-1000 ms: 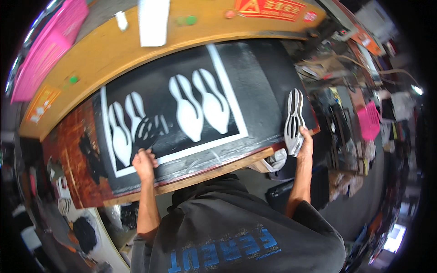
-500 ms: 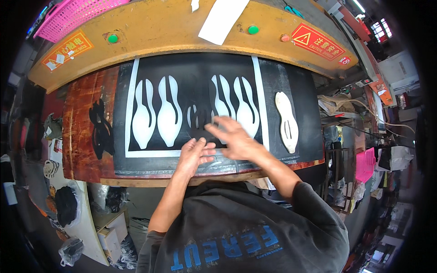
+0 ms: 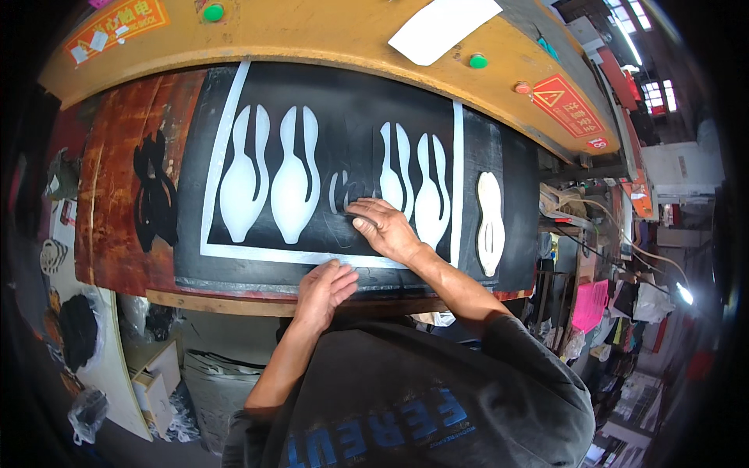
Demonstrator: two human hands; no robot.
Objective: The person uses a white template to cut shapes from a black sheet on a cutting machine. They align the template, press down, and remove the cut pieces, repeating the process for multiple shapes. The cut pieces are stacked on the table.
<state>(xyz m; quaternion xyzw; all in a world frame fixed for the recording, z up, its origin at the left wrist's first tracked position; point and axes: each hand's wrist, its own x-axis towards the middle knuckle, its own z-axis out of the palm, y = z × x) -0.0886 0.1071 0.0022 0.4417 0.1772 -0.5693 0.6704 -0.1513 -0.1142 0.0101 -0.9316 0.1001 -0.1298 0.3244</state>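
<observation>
A black sheet (image 3: 300,87) lies on the dark cutting pad. Several white figures with long split necks, such as one white split shape (image 3: 291,199), show in it on both sides of a darker middle. My right hand (image 3: 384,228) is over that middle, beside small slim ovals (image 3: 340,191). Its fingers are bent together with the thumb beneath; what they hold, if anything, is lost against the black. My left hand (image 3: 324,295) hovers at the near edge of the pad, its fingers loosely curved and slightly apart, with nothing seen in them.
A cream-coloured slotted form (image 3: 490,226) lies on the pad at the right. Black cut pieces (image 3: 156,191) rest on the reddish-brown board at the left. Across the back runs a yellow machine beam (image 3: 312,35) with a green button (image 3: 477,61) and a white paper (image 3: 441,30).
My right hand has come down onto the sheet and its fingers have drawn together. My left hand has lowered apart from it. The whole view has tilted and shifted.
</observation>
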